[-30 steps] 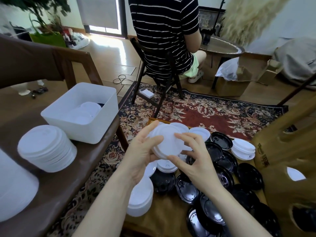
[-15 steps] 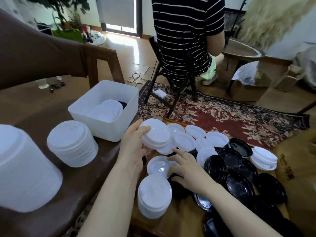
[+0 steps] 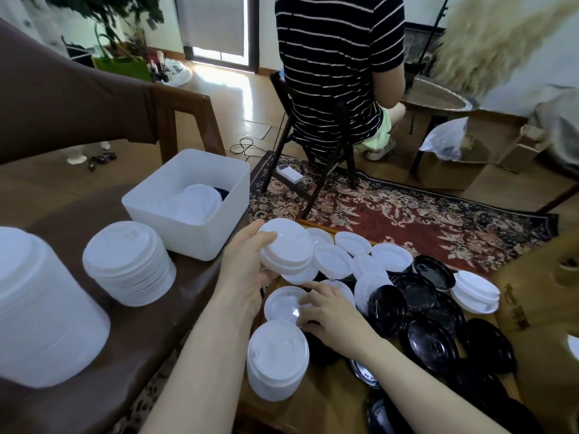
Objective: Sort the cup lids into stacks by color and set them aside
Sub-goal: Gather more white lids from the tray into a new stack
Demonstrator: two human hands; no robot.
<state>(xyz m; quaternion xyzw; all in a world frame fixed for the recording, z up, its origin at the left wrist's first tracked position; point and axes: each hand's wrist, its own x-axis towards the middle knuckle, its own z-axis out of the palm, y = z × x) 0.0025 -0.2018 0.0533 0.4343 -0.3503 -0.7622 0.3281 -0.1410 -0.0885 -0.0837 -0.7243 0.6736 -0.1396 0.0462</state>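
While the left hand [image 3: 242,274] grips a small stack of white lids [image 3: 286,247] just right of the white bin [image 3: 188,208], the right hand [image 3: 332,314] pinches a single white lid [image 3: 282,303] below it, black lids [image 3: 416,308] scattered further right

Faint embossed marks on wooden piece [image 3: 517,311], right side: unreadable. White print on near black lid [image 3: 366,375], too blurred to read.

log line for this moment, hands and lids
left hand: holds small white lid stack | right hand: touches single white lid | black lids: unsorted
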